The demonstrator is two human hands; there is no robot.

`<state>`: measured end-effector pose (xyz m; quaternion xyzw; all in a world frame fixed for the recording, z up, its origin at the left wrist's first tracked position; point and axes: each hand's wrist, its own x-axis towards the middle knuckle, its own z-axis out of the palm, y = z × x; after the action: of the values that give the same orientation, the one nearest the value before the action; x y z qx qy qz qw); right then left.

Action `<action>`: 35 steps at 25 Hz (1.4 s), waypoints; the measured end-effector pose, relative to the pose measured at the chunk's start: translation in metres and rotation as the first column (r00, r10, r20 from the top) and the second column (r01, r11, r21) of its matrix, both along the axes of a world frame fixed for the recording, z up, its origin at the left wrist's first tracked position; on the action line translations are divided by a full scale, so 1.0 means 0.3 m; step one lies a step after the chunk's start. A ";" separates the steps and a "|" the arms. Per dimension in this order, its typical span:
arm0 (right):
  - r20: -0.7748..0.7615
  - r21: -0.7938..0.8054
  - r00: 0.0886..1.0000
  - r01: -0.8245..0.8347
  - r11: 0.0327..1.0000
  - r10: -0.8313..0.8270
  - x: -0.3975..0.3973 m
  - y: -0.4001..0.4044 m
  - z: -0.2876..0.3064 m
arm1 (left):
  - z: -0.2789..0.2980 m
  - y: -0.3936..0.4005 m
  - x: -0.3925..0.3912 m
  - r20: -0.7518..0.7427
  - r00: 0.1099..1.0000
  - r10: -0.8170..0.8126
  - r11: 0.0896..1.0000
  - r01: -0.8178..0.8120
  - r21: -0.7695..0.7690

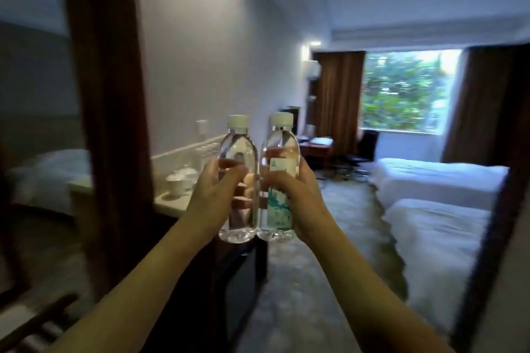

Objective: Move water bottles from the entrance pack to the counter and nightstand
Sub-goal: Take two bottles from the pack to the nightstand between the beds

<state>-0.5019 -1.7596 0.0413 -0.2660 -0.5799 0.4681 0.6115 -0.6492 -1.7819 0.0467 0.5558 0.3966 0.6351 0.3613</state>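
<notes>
I hold two clear water bottles with white caps upright in front of me, side by side and touching. My left hand [213, 195] is wrapped around the left bottle [237, 152], whose label side is turned away. My right hand [298, 195] grips the right bottle [282, 149], which shows a green and white label. The white counter [172, 203] lies to the left, just beyond my left hand, along the wall. No nightstand or bottle pack can be made out.
White cups [180, 178] stand on the counter. A dark wooden door frame [106, 94] rises at the left. Two white beds [436, 209] fill the right side, with carpeted floor [315, 252] between them and the counter. A desk and chair [364, 146] stand by the window.
</notes>
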 end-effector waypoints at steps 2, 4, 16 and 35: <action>0.009 0.001 0.992 0.124 0.992 -0.124 0.235 0.076 -0.010 | -0.004 0.135 0.220 -0.031 0.990 -0.141 0.990 0.141 0.009; -0.005 -0.020 0.971 0.239 0.971 -0.239 0.425 0.150 -0.024 | -0.006 0.249 0.411 -0.023 0.965 -0.260 0.965 0.260 0.035; 0.004 0.014 0.893 0.450 0.893 -0.450 0.868 1.083 -0.119 | -0.087 1.252 0.889 0.024 0.841 -0.541 0.835 0.534 0.136; -0.043 0.012 0.837 0.546 0.838 -0.545 1.713 3.035 -0.097 | -0.068 3.257 1.689 0.049 0.865 -0.500 0.864 0.494 0.097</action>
<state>0.0122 -0.8491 0.0123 -0.4035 -0.4742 0.2727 0.7334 -0.1426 -0.8048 0.0261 0.6301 0.2006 0.5559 0.5036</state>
